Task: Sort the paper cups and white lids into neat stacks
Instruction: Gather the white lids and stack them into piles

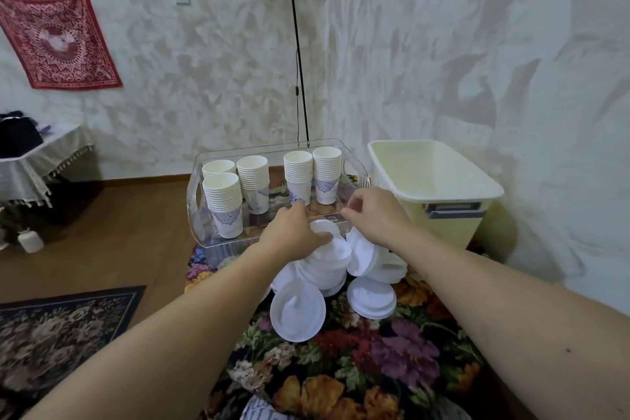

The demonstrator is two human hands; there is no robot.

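left hand (289, 232): fingers curled around white lids (327, 262) beneath them | right hand (375, 215): fingertips pinched together, on what I cannot tell | paper cups (296, 177) beyond the fingers in clear tray (204, 235)

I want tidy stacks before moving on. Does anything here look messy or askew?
Yes: the white lids lie in a loose, tilted heap on the floral cloth, some leaning on edge. The cup stacks stand upright in the clear tray.

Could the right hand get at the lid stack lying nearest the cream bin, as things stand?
Probably yes. The right hand is over the tray edge, just beyond the lid stack, which lies on the floral cloth with its top uncovered. Nothing stands between them.
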